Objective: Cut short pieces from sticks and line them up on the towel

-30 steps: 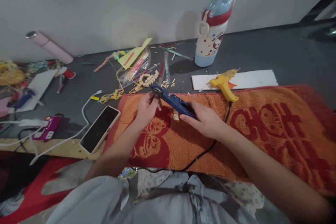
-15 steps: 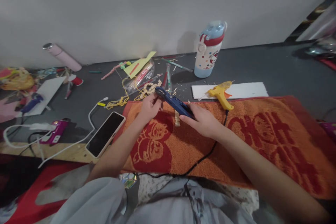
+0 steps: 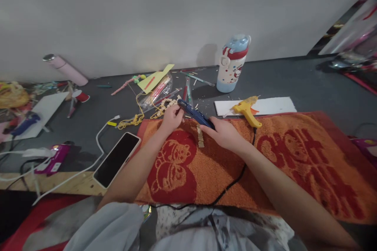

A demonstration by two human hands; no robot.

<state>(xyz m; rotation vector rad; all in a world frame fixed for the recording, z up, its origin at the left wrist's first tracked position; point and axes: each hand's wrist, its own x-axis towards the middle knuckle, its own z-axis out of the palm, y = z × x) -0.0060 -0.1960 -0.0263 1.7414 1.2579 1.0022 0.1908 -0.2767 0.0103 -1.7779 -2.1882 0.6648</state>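
Note:
My right hand (image 3: 224,134) grips the handles of blue pliers (image 3: 194,113) that point up and left over an orange and red towel (image 3: 282,153). At the pliers' tip, my left hand (image 3: 171,117) has its fingers pinched on something too small to make out. A short row of joined wooden sticks (image 3: 200,136) lies on the towel between the two hands.
A yellow glue gun (image 3: 246,109) rests on a white strip, its black cord running toward me. A cartoon water bottle (image 3: 232,64) stands by the wall. A phone (image 3: 115,159) with a white cable lies left of the towel. Craft scraps, straws and yellow cord litter the grey floor.
The view has tilted up and back, showing more wall. Both hands keep their hold at the pliers, and the stick row lies more exposed on the towel.

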